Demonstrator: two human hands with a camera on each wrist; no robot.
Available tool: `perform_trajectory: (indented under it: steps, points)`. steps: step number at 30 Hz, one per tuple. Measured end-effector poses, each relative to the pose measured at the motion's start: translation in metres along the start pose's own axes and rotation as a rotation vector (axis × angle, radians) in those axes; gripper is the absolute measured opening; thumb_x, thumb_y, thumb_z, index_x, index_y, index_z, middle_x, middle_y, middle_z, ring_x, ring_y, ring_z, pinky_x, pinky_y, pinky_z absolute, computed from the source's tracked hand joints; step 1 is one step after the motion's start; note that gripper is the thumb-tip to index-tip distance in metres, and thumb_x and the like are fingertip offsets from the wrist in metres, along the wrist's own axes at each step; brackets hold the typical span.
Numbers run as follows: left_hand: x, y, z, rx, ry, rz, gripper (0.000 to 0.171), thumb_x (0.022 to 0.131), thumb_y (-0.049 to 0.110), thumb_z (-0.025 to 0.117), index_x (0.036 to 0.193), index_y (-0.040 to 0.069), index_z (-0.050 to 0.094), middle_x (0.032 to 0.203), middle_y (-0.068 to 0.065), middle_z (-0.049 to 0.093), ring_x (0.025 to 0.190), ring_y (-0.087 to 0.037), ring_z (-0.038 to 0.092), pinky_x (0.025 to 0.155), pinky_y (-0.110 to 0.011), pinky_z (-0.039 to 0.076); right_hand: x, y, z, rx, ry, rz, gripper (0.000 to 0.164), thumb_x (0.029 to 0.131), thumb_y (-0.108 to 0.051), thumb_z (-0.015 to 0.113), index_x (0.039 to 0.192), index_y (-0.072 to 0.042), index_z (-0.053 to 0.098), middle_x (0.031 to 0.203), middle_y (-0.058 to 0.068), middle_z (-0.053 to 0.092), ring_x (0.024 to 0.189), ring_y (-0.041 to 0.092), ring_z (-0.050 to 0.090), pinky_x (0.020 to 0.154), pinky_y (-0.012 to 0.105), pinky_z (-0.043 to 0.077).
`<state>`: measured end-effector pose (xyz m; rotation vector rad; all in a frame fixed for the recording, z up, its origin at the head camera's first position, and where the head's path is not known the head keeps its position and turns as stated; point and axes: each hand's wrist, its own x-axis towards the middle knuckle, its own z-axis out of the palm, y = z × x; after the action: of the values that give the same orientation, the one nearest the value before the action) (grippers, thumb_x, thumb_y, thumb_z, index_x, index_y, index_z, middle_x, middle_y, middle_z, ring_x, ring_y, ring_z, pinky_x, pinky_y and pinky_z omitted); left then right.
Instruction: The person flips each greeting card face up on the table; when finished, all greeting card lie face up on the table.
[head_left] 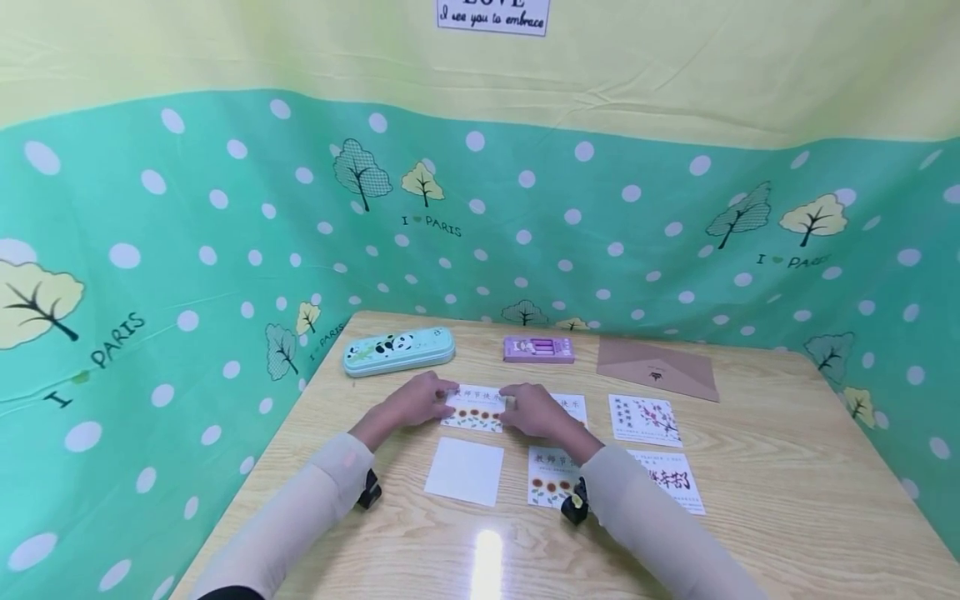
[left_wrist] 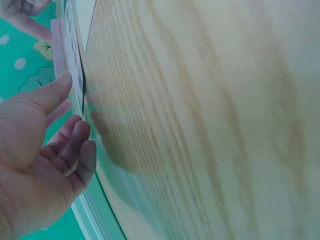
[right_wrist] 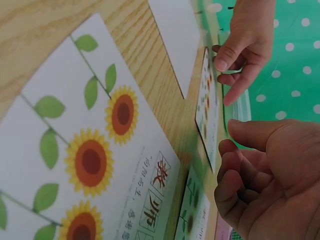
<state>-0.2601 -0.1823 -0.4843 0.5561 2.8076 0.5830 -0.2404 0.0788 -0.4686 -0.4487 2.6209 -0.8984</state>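
A white greeting card with a row of sunflowers (head_left: 474, 410) is between my two hands on the wooden table. My left hand (head_left: 420, 400) holds its left edge, with the thumb and curled fingers set a little apart in the left wrist view. On the opposite edge is my right hand (head_left: 531, 410), thumb and fingertips close together in the right wrist view. I cannot tell whether the card lies flat or is slightly raised. Nearer me lies a blank white card (head_left: 465, 472). Another sunflower card (right_wrist: 100, 150) lies below my right wrist, and one more (head_left: 573, 407) is partly hidden behind that hand.
At the back stand a light-blue panda pencil case (head_left: 399, 351) and a purple box (head_left: 538, 349). A brown envelope (head_left: 658, 367) lies back right. Further right are a blossom card (head_left: 647, 420) and a card with red lettering (head_left: 678, 482), partly covered by my sleeve.
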Motion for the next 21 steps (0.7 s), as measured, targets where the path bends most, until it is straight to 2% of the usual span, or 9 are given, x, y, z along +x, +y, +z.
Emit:
perform_trajectory:
  steps: [5, 10, 17, 21]
  points:
    - [-0.013, 0.003, -0.003, 0.01, 0.004, 0.03, 0.05, 0.092, 0.028, 0.076, 0.139, 0.017, 0.064, 0.104, -0.002, 0.063, 0.088, -0.013, 0.055, 0.079, -0.031, 0.05, -0.012, 0.002, -0.004, 0.032, -0.022, -0.017, 0.045, 0.097, -0.018, 0.067, 0.141, -0.011, 0.061, 0.055, -0.005, 0.046, 0.047, 0.009, 0.037, 0.045, 0.023, 0.032]
    - [-0.03, 0.009, -0.003, -0.035, -0.009, 0.066, 0.05, 0.09, 0.026, 0.078, 0.137, 0.016, 0.065, 0.098, -0.001, 0.061, 0.079, -0.011, 0.052, 0.07, -0.026, 0.047, -0.021, 0.007, -0.002, 0.023, -0.029, -0.072, 0.042, 0.096, -0.019, 0.069, 0.137, -0.01, 0.064, 0.06, -0.005, 0.048, 0.051, 0.01, 0.039, 0.05, 0.024, 0.035]
    - [-0.054, 0.011, 0.007, -0.052, -0.039, 0.109, 0.048, 0.09, 0.028, 0.078, 0.136, 0.018, 0.067, 0.094, 0.004, 0.059, 0.073, -0.008, 0.052, 0.064, -0.024, 0.046, -0.035, 0.012, 0.014, 0.025, -0.041, -0.122, 0.043, 0.094, -0.019, 0.071, 0.136, -0.01, 0.065, 0.055, -0.008, 0.045, 0.048, 0.007, 0.036, 0.046, 0.021, 0.031]
    - [-0.068, 0.013, 0.013, -0.068, -0.051, 0.124, 0.048, 0.089, 0.027, 0.079, 0.133, 0.015, 0.068, 0.09, 0.003, 0.057, 0.073, -0.008, 0.049, 0.063, -0.023, 0.044, -0.042, 0.012, 0.02, 0.031, -0.064, -0.138, 0.044, 0.093, -0.018, 0.072, 0.136, -0.009, 0.065, 0.055, -0.009, 0.045, 0.047, 0.006, 0.037, 0.045, 0.02, 0.031]
